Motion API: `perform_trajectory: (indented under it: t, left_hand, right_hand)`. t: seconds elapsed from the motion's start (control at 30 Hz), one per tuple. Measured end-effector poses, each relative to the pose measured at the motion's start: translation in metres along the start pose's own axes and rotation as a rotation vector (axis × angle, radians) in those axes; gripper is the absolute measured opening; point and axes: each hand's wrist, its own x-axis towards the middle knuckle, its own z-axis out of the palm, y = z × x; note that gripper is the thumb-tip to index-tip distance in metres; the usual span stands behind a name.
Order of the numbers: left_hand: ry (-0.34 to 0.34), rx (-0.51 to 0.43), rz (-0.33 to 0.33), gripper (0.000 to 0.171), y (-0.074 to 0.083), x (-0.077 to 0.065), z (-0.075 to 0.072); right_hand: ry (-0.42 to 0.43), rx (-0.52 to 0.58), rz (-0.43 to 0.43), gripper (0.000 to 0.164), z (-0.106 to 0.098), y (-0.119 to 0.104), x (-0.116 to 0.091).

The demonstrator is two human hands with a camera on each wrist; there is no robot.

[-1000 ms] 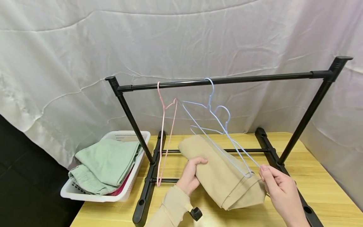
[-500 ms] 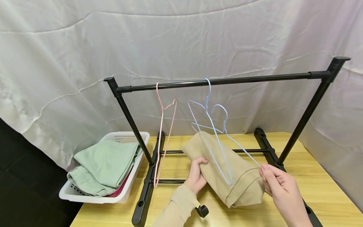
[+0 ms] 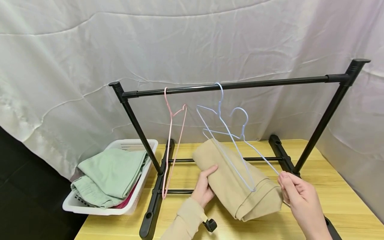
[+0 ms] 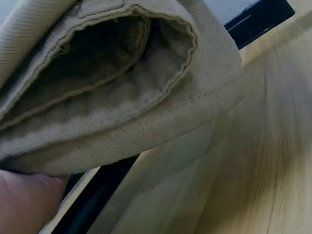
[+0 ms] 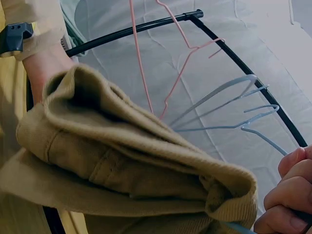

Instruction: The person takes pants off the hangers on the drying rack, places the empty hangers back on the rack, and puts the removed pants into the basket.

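Folded beige trousers (image 3: 223, 181) lie draped over a blue wire hanger (image 3: 261, 154) above the table. With thumb on top, my left hand (image 3: 204, 190) grips their left edge; in the left wrist view the open cloth ends face the camera. My right hand (image 3: 300, 200) pinches the hanger's right corner. Its hook is off the rail, and in the right wrist view the lower bar (image 5: 239, 228) comes out of the cloth near my right hand (image 5: 290, 195). A second blue hanger (image 3: 220, 107) hangs from the rail, overlapping the trousers in the head view.
A black rack with its rail (image 3: 270, 83) stands on the wooden table (image 3: 345, 193). Left of the trousers a pink hanger (image 3: 170, 133) hangs from it. A white basket (image 3: 141, 191) with a green cloth (image 3: 117, 170) and something dark red is at left. Behind hangs a pale curtain (image 3: 192, 50).
The held hanger's hook has shifted right and slightly up, with my right hand moving a little right. The hanging blue hanger swung left, then partly back right. Both grips stay the same.
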Motion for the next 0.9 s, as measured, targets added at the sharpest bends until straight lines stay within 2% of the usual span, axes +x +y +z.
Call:
perform_trajectory:
  t: [0.13, 0.27, 0.37, 0.6, 0.73, 0.9]
  left_hand:
    - [-0.063, -0.014, 0.018, 0.029, 0.004, -0.007, 0.0]
    - [-0.14, -0.005, 0.022, 0.025, 0.009, -0.013, 0.003]
    - [-0.171, 0.017, 0.017, 0.025, 0.012, -0.017, 0.007]
    - [-0.159, 0.08, -0.006, 0.026, 0.019, -0.022, 0.016]
    - [-0.119, 0.109, 0.012, 0.028, 0.023, -0.024, 0.021]
    - [-0.085, 0.118, 0.048, 0.029, 0.026, -0.026, 0.027]
  right_hand:
    - [-0.006, -0.015, -0.014, 0.04, 0.003, -0.001, 0.0]
    - [-0.027, -0.085, 0.015, 0.043, 0.004, -0.002, -0.001]
    - [-0.041, -0.124, 0.039, 0.046, 0.003, -0.002, -0.001]
    - [-0.039, -0.156, 0.075, 0.045, 0.001, 0.001, 0.001]
    - [-0.014, -0.264, 0.099, 0.04, 0.001, 0.003, 0.003]
    - [0.032, -0.349, 0.071, 0.029, 0.003, 0.005, 0.006]
